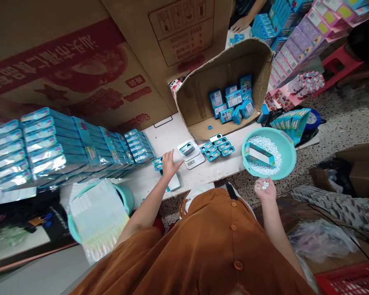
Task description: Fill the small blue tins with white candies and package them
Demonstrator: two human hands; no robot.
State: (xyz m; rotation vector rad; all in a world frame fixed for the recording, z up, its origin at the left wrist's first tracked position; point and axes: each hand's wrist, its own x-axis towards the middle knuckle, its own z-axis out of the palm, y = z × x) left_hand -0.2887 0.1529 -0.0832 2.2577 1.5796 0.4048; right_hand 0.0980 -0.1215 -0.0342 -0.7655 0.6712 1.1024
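Observation:
My left hand [169,166] is above the white table, thumb and fingers apart, with nothing visible in it. It is just left of a small digital scale [194,162], on which a small blue box [187,148] with a round dark opening rests. Partly behind that hand lie a few more blue boxes [157,164]. My right hand [265,188] is cupped palm up around a small heap of white pellets [265,185]. It is at the near rim of a turquoise basin [290,157] of the same pellets, where an open blue carton [260,155] lies.
Several small blue boxes [217,149] stand right of the scale. Behind them, a cardboard box [199,98] on its side holds more. Wrapped blue packs [64,143] are stacked at left, above a tub with pale sheets [98,205]. Another person's hand [240,24] is at the back.

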